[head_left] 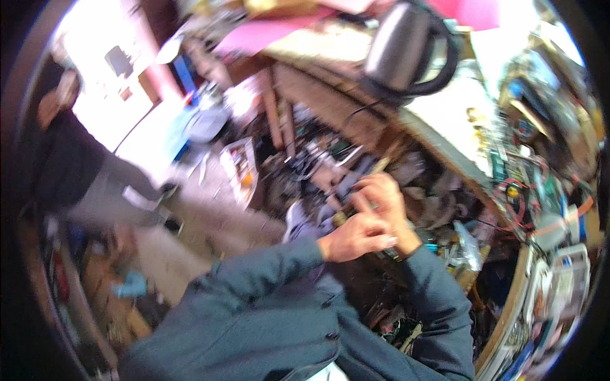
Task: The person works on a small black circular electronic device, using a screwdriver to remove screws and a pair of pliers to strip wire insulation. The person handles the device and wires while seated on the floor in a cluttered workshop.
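My two hands are close together in front of my body, and the picture is blurred there. My left hand (356, 239) is closed, its thumb pointing right across my right wrist. Just beyond it, my right hand (385, 202) has its fingers curled. A short yellowish piece (380, 166) sticks out past the right fingers, and a small brass-coloured piece (338, 219) shows beside the left knuckles. I cannot make out what either piece is, or whether they belong to one thing. The palms are hidden.
A steel kettle (397, 47) with a black handle stands on the wooden bench (445, 130) ahead. Wires and tools (515, 190) clutter its right side. Below is a heap of parts (318, 162) and a white tray (240, 171). Another person (76, 152) is at the left.
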